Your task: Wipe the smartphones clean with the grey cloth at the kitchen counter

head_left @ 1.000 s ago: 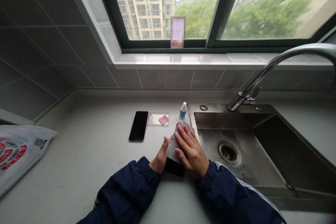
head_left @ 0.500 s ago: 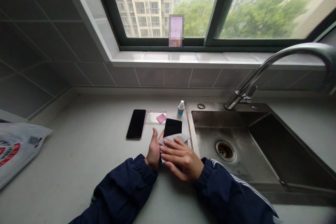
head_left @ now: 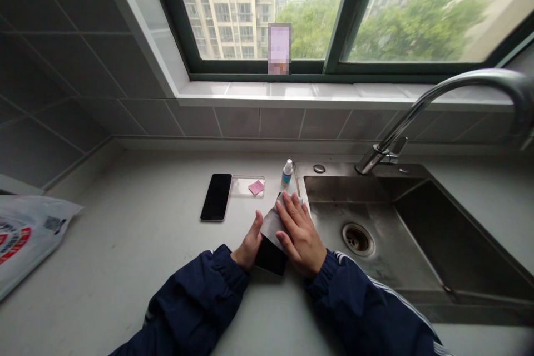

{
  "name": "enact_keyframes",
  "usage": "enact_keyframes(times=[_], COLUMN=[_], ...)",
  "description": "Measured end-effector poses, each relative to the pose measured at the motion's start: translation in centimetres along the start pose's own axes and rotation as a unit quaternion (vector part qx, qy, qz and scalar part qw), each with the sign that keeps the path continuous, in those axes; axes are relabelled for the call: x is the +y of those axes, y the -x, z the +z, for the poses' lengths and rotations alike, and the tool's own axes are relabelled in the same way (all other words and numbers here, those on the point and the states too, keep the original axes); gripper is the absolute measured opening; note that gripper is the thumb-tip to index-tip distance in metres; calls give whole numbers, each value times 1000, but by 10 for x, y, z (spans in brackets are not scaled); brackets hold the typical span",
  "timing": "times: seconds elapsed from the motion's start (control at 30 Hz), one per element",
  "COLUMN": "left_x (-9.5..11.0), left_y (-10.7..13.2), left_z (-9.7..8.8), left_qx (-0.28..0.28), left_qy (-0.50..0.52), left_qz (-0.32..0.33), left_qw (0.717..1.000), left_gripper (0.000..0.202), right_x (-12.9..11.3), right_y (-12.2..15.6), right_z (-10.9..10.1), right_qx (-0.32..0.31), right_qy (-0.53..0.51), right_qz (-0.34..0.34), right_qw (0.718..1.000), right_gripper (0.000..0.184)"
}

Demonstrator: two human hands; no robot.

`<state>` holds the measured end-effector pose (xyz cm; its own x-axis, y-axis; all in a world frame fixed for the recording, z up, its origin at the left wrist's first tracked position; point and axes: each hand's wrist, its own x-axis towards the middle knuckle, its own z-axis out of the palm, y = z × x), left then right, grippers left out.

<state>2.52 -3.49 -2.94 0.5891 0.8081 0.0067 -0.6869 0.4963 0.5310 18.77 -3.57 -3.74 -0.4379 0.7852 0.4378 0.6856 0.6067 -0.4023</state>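
Note:
A black phone [head_left: 270,256] lies on the grey counter [head_left: 146,245] beside the sink, mostly covered by a grey cloth [head_left: 272,224]. My right hand [head_left: 301,231] lies flat on the cloth with its fingers stretched out, pressing the cloth on the far end of the phone. My left hand [head_left: 249,246] grips the phone's left edge, thumb up along its side. A second black phone [head_left: 216,204] lies to the left. Behind it are a clear phone case [head_left: 244,186] with a pink slip [head_left: 256,187] and a small white bottle [head_left: 287,172].
A steel sink [head_left: 375,222] with a drain [head_left: 357,239] lies at the right under a curved tap [head_left: 421,105]. A printed plastic bag [head_left: 25,233] sits at the counter's left. Grey tiled walls and a window sill [head_left: 312,94] close off the back.
My right hand has slid the cloth from the near end of the phone to its far end, uncovering the near end. The left hand stays on the phone's left edge.

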Motion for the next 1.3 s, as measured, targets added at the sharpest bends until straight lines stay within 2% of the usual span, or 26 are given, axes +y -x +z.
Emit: enact_keyframes(times=[0.27,0.47,0.57,0.7,0.8,1.1,1.3], left_x=[11,15,12,6,2,5,6], left_y=[3,2,2,2,1,0,1], left_z=[5,5,1,-3,-2,10,4], left_qx=[117,110,100,65,45,27,56], left_qy=[43,66,60,29,4,-26,-16], left_qz=[-26,-46,-47,-23,-6,11,5], left_qw=[992,991,992,997,999,999,998], left_gripper=[84,86,86,80,75,72,73], right_x=[-14,-16,-14,-10,-7,-4,-6], right_y=[0,3,2,0,-1,-1,-1], right_z=[-6,-6,-5,-4,-4,1,4], right_qx=[-53,-21,-20,-8,18,42,42], right_qy=[-82,-134,-103,-39,-31,-32,-58], right_qz=[-135,-176,-157,-76,-36,-1,-5], right_qw=[986,975,982,996,999,999,997], right_gripper=[50,39,42,51,52,57,53])
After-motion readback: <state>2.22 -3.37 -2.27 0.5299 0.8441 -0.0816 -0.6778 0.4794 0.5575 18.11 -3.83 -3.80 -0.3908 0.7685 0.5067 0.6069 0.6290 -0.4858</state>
